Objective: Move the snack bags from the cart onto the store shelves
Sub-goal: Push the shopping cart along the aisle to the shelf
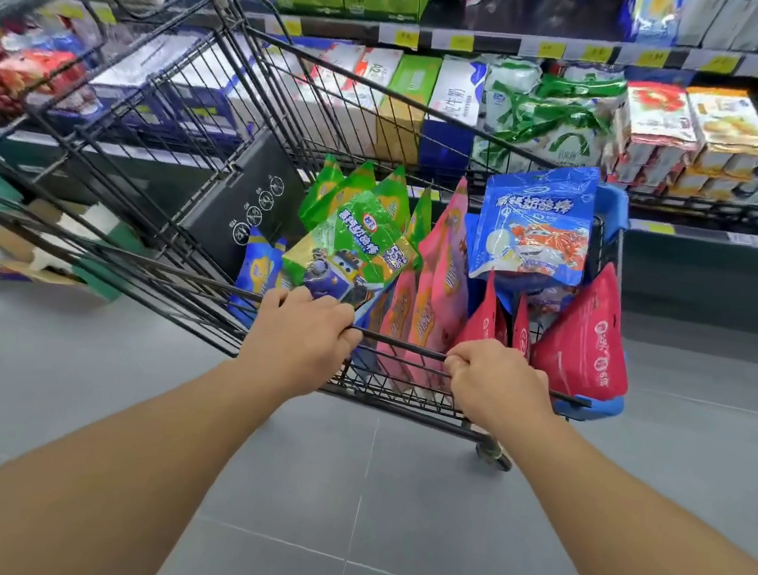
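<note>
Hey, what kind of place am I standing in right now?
Most likely a supermarket aisle. Stocked shelves with yellow price tags run along the far side, and both hands hold a wire shopping cart loaded with snack bags.

A black wire cart [218, 181] with blue corner guards [613, 211] carries green bags [360, 232], pink bags [439, 290], red bags [584, 346] and a blue bag [534, 230] printed with cartoon robots, over grey floor tiles [339, 521]; yellow price tags [596, 53] line the far shelves [493, 38].

Supermarket aisle, long dark store shelves [493, 38] with yellow price tags [597, 52], stacked milk cartons [453, 91], black wire shopping cart [267, 96]
</note>
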{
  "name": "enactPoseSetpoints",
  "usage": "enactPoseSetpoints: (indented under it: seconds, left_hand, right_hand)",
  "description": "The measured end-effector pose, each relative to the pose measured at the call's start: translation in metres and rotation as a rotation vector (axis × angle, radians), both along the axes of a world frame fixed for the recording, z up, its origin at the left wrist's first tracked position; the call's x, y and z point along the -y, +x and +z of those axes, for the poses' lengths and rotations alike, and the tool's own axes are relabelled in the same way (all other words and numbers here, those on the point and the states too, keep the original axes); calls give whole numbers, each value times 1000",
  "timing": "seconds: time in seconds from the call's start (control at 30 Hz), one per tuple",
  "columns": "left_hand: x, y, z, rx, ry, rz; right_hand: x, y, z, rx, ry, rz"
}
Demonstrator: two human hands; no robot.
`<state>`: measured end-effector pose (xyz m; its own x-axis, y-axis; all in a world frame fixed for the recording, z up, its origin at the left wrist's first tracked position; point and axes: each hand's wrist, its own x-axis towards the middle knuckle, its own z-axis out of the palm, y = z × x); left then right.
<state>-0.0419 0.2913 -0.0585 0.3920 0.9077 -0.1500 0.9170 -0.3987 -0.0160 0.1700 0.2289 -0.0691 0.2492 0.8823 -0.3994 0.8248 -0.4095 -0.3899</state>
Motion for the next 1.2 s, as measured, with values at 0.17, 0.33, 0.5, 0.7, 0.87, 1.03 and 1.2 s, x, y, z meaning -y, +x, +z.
enactPoseSetpoints:
  seconds: [0.17, 0.33, 0.5, 0.7, 0.87, 1.03, 1.2]
  left_hand:
    - [-22, -37, 1, -3, -47, 18]
    - [-52, -89, 4, -41, -96, 13]
    - [-80, -156, 2, -71, -107, 48]
    - [-111, -226, 9, -167, -151, 98]
    - [-139, -286, 11, -198, -179, 89]
    - [-156, -328, 12, -196, -228, 107]
    - [-134, -330, 0, 4, 221, 207]
  right_hand:
    - [-22, -33, -1, -45, -3, 9]
    - [-44, -83, 2, -70, 17, 27]
    - [-72, -146, 3, -89, 26, 68]
    - [-106, -217, 3, -125, 19, 111]
    - [-133, -273, 2, -120, 27, 134]
    - [-146, -313, -3, -98, 76, 218]
    - [-158, -282, -1, -78, 337, 200]
